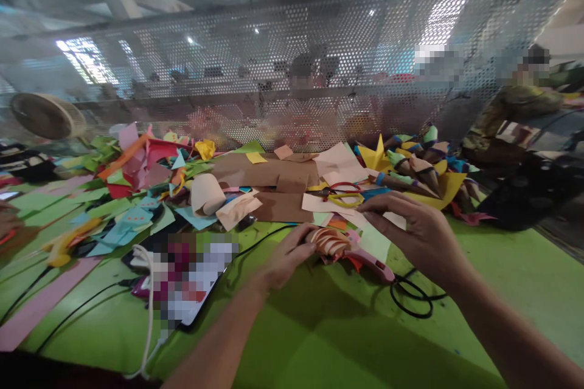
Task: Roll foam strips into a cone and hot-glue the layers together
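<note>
At the centre of the head view, my left hand (289,255) is closed round the near end of a small brown-and-white striped piece (331,242). Just below and right of it lies a pink glue gun (374,264) with a red switch, its black cord looped beside it. My right hand (413,234) is raised above the glue gun, thumb and fingers pinched together; anything between the fingertips is too small to make out. Beyond that hand, yellow-handled scissors (345,199) rest on paper sheets.
A white roll (207,194), brown cardboard (283,205) and paper scraps spread across the green table (292,340). At left are a yellow glue gun (68,243), a phone (205,285) and cables. A perforated metal screen (255,73) stands behind; a person (520,103) is at right.
</note>
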`<state>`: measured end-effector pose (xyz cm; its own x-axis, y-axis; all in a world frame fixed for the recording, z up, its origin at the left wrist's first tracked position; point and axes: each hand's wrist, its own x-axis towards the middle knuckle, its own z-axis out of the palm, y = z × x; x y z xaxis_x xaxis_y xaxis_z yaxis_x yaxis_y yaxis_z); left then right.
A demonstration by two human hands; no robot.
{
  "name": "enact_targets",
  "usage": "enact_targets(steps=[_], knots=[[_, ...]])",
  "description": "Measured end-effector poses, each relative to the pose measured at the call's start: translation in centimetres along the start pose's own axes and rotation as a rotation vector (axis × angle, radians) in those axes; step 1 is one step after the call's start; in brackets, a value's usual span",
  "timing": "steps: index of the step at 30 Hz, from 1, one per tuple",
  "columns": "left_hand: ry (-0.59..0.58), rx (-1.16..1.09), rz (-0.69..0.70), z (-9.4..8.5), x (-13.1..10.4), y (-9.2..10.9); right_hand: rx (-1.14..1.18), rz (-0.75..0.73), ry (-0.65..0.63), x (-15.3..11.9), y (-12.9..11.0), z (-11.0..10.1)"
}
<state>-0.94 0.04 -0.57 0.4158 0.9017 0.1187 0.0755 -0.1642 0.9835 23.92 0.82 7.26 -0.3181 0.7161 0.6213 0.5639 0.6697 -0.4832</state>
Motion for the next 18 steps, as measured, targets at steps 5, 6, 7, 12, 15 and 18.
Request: enact_targets(steps=[5,6,7,12,15,18], knots=[[-0.024,0.114,0.019,0.1,0.1,0.4,0.035,-0.053,-0.182,0.7,-1.1,1.0],[-0.024,0.155,0.022,0.2,0.0,0.5,0.022,-0.084,-0.212,0.8,-1.3,1.2],[-0.022,0.193,0.027,0.2,0.0,0.6,0.004,-0.115,-0.233,0.8,-1.4,1.5],[-0.031,0.315,0.004,0.1,-0.1,1.2,-0.028,-0.173,-0.236,0.6,-1.7,2.2],[-0.037,0.325,-0.019,0.2,-0.1,1.5,-0.013,-0.172,-0.254,0.4,-2.1,2.2],[-0.048,0.266,-0.021,0.3,0.0,1.9,-0.012,-0.155,-0.239,0.5,-2.3,1.8]])
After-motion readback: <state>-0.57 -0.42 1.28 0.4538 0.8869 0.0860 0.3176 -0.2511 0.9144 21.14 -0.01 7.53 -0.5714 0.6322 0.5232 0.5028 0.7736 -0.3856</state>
